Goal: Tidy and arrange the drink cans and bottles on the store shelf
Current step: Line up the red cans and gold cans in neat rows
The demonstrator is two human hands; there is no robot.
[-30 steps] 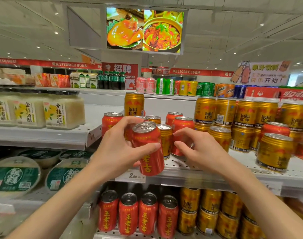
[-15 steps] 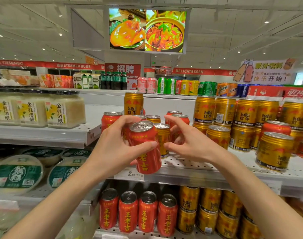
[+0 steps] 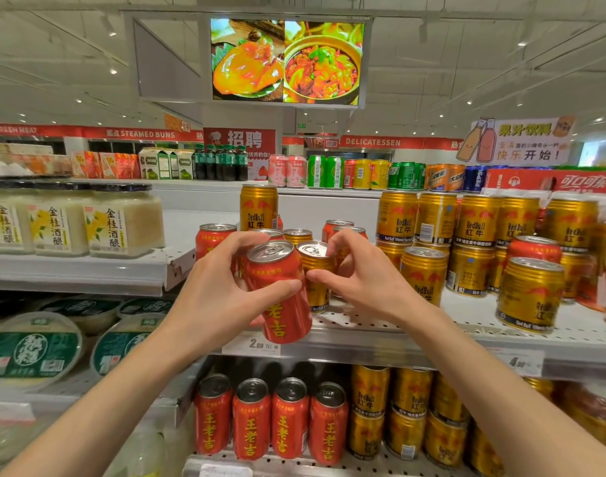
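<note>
Red can [image 3: 281,290] in left grip [image 3: 222,290].

Two bare forearms enter from the bottom corners of the head view, no sleeves showing anywhere along their visible length. Left hand [image 3: 222,294]: no ring, watch, bracelet or glove; slender fingers, thumbnail short and unpainted. Right hand [image 3: 360,280]: likewise bare, no jewellery or strap at the wrist; nails short and plain where they show. Both wrists narrow, forearms smooth, no marks or tattoos on the sides facing the camera. Upper arms and any clothing lie outside the frame.
</note>
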